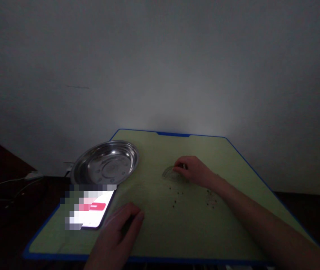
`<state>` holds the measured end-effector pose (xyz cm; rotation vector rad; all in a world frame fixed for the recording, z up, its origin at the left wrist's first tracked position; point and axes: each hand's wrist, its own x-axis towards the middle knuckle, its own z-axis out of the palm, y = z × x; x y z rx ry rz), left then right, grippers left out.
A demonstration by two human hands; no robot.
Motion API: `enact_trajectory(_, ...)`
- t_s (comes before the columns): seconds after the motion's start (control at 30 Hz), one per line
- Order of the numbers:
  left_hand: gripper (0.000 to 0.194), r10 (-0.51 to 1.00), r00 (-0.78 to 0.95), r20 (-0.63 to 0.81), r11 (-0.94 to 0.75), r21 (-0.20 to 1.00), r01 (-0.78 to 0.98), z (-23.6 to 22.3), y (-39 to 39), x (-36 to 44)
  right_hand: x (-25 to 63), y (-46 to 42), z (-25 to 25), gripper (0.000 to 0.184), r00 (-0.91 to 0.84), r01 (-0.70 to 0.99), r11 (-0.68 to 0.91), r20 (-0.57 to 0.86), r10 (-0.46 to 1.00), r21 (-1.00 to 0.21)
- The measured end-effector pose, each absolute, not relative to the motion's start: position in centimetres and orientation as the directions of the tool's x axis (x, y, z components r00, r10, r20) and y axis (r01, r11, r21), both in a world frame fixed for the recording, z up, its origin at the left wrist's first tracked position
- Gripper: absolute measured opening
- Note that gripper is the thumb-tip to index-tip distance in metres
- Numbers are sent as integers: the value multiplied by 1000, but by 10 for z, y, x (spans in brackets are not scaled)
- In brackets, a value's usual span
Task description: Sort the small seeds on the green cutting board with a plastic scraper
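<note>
My right hand is over the middle of the table, thumb and fingertips pinched together. Whatever sits in that pinch is too small or dark to make out. Under and beside those fingertips lies a clear, rounded piece with curved lines, resembling a protractor; my hand hides part of it. Several tiny dark bits are scattered on the tabletop nearer to me, and more small specks lie beside my right forearm. My left hand rests near the front edge, fingers curled and thumb against them, with nothing visible inside.
A wide, shiny metal basin stands at the table's left edge. In front of it lies a phone with a lit screen, partly blurred out. The pale green table has a blue rim and meets a grey wall. White cables run at far left.
</note>
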<state>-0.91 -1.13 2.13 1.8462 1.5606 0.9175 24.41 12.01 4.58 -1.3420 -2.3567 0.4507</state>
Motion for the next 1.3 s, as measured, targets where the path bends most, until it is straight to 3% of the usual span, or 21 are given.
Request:
enact_trajectory(0.53,25,978,99,181,-204,774,600,21,-11,-8,242,102,53,12,-514,724,508,127,848,-466)
enact_trajectory(0.77,27,977,117,176,-211,765,609,21,-10,-8,246,95,54,12,-552,677,503,82,830,-537)
enact_trajectory(0.93,25,978,103,180,-205,769,605,23,-12,-8,262,101,56,15,-489,672,417,58,871,-612)
enact_trajectory(1.1,26,978,116,172,-207,772,601,20,-12,-9,274,102,56,18,-530,665,391,-34,848,-636)
enact_trajectory(1.3,26,975,131,179,-222,757,615,18,-11,-10,276,102,57,18,-537,660,391,-38,843,-641)
